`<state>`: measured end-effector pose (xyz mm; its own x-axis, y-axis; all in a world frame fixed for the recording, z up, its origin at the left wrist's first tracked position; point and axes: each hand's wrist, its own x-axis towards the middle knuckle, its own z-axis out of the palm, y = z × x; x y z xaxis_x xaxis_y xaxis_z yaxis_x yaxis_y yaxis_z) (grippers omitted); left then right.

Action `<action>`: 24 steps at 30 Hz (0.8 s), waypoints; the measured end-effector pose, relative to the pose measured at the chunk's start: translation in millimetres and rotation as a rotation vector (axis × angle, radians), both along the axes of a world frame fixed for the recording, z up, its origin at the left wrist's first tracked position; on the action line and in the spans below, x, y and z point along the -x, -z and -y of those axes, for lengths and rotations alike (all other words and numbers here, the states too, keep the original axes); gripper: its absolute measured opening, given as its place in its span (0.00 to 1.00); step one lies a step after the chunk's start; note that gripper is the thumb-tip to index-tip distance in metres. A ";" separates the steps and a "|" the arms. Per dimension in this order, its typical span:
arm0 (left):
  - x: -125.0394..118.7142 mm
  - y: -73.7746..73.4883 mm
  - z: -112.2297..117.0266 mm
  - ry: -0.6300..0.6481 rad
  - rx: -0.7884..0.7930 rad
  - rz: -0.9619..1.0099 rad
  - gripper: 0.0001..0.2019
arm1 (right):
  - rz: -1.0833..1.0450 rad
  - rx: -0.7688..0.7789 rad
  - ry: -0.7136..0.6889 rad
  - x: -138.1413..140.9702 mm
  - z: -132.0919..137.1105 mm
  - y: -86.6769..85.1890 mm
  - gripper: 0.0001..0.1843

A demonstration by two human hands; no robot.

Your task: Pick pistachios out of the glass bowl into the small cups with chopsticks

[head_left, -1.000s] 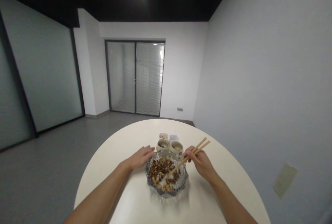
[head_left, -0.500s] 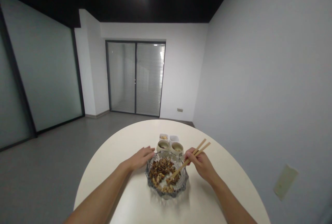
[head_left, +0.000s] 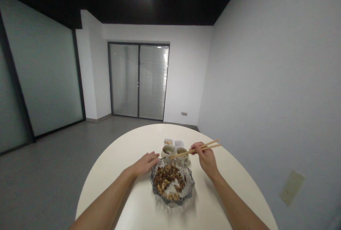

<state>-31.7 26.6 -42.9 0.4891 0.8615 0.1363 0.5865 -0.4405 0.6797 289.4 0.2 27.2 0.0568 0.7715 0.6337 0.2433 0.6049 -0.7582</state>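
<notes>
My right hand [head_left: 205, 158] is closed around a pair of wooden chopsticks [head_left: 210, 146]. Their tips reach left over the far rim of a scalloped glass bowl [head_left: 192, 188], just in front of two small cups; whether anything is pinched between them I cannot tell. Brown, elongated pieces, perhaps seeds or nuts [head_left: 165, 174], lie in the bowl, with paler bits at the near side. My left hand [head_left: 145, 164] rests with its fingers stretched out, the fingertips at the bowl's far left edge.
Behind the bowl stand a left cup [head_left: 165, 152] with dark bits inside and a right cup [head_left: 183, 156]. Beyond them are two white dishes, the left dish [head_left: 165, 142] containing pale pieces, the right dish [head_left: 179, 144] beside it. Everything sits on a round white table [head_left: 133, 205].
The chopsticks have lifted out of the bowl and swung up to its far rim near the cups. My right hand has risen slightly; my left hand has stayed put.
</notes>
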 end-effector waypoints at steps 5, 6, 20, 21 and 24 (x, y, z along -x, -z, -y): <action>0.7 0.4 -0.5 -0.003 -0.007 0.013 0.36 | -0.035 -0.055 0.137 13.8 -23.7 -13.7 0.34; 0.8 0.3 -0.7 -0.004 -0.007 0.014 0.35 | -0.029 -0.055 0.161 17.7 -27.5 -15.4 0.35; 0.0 3.1 -6.2 0.009 -0.015 -0.006 0.34 | 0.148 -0.027 0.214 41.8 -52.9 -1.2 0.34; 0.0 2.4 -5.4 0.005 -0.013 -0.006 0.34 | 0.121 -0.029 0.205 39.9 -50.3 -1.1 0.34; 0.3 -1.0 -1.4 -0.002 -0.006 0.001 0.34 | 0.019 -0.042 0.210 32.3 -39.8 -3.4 0.34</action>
<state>-31.9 28.0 -41.9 0.4870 0.8618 0.1420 0.5865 -0.4432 0.6780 257.0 40.0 30.6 0.2014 0.7166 0.6677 0.3815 0.5705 -0.7273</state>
